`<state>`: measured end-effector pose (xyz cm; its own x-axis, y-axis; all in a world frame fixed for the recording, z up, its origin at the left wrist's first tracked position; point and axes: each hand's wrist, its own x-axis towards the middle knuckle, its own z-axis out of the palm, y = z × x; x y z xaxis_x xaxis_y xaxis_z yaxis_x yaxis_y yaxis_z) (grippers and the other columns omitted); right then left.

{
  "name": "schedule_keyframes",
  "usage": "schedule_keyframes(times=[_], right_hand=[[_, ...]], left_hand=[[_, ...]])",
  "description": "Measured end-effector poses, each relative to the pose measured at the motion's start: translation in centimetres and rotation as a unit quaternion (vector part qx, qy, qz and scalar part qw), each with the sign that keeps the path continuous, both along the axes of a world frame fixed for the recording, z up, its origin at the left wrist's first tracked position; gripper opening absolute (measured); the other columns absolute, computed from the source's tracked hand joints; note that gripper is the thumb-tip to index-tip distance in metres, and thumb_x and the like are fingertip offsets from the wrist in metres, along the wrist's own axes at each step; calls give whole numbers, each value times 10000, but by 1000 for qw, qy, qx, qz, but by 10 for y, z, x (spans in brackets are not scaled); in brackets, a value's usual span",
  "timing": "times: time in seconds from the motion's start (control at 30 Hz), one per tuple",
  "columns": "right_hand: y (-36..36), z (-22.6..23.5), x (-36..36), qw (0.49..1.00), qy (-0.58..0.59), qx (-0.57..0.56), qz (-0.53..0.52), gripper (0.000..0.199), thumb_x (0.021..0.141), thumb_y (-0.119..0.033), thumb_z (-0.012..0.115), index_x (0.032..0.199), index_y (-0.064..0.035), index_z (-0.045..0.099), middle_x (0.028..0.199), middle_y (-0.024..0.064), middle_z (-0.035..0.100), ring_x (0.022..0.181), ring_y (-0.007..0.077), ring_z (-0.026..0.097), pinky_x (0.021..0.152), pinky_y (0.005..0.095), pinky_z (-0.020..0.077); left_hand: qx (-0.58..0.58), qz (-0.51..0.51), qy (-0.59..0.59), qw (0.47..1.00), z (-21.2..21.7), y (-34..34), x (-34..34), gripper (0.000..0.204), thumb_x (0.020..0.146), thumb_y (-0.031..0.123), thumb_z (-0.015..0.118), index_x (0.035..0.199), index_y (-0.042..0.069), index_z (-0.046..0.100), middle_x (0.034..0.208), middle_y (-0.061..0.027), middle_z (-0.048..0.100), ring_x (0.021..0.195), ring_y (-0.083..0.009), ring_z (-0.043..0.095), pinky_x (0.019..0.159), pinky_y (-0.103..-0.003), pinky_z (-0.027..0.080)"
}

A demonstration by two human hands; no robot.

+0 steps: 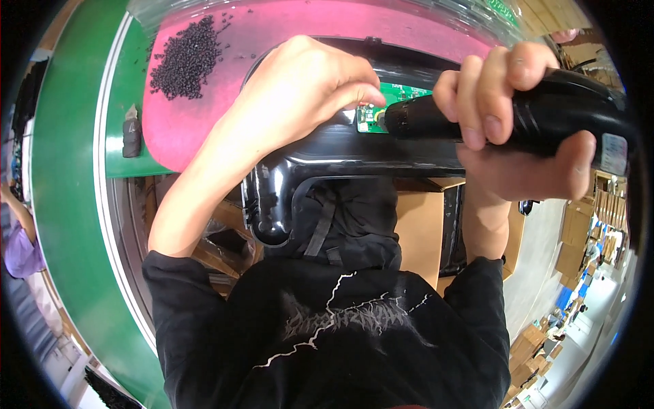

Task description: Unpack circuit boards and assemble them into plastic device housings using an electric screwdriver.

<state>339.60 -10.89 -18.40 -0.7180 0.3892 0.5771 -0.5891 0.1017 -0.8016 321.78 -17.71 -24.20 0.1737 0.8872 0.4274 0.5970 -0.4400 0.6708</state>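
My right hand (489, 102) is wrapped round a thick black electric screwdriver (424, 117), held nearly level. Its nose points left and reaches over a green circuit board (370, 123); the bit's tip is hidden. The board lies in a long, glossy black plastic housing (381, 155), whose left end bends toward me. My left hand (306, 85) rests over the housing's left part, fingers curled and thumb tip drawn in at the board's left edge, close to the screwdriver's nose. Whatever those fingertips pinch, if anything, cannot be made out.
A heap of small black screws (185, 60) lies on the pink mat (160, 129), left of the housing. A dark wrapped lump (131, 135) sits on the green table (61, 170). Clear plastic film (436, 17) covers the far edge. Cardboard boxes (421, 221) stand below the housing.
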Motion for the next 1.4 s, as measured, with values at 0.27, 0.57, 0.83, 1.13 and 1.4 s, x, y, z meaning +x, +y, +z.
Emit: schedule_keyframes(times=[0.27,0.57,0.83,1.13,1.4], right_hand=[[-6,-7,-6,999,-13,-25,-20,532,739,-553,531,967,-76,478,644,-33,468,518,72,404,535,239,312],[-33,5,-24,972,-162,-15,-167,551,715,-601,578,849,-87,428,552,-47,404,437,54,355,464,217,290],[-38,7,-17,961,-175,0,-216,599,702,-631,566,897,-77,446,567,-43,427,463,57,390,463,217,302],[-10,14,4,998,58,-23,-24,560,650,-565,638,957,-115,510,656,-70,495,552,48,464,586,221,339],[-6,8,17,995,91,-23,-25,562,650,-540,652,975,-104,509,643,-73,491,541,44,461,589,211,358]], left_hand=[[-53,70,-21,996,11,-4,2,279,879,207,505,751,-40,526,593,-203,494,571,-367,513,534,-383,399],[-11,23,18,999,-2,0,-4,128,816,105,532,816,-22,546,750,-178,570,727,-373,551,638,-404,436],[-51,-16,51,997,-3,-4,-5,141,735,103,620,796,-23,601,735,-152,603,714,-330,584,657,-370,464],[-29,-69,-25,997,8,-3,1,182,666,112,691,731,-18,582,662,-101,568,613,-263,564,572,-314,442],[-46,-113,-59,991,12,1,1,477,641,295,728,1003,19,586,888,-63,619,758,-163,560,615,-280,427]])
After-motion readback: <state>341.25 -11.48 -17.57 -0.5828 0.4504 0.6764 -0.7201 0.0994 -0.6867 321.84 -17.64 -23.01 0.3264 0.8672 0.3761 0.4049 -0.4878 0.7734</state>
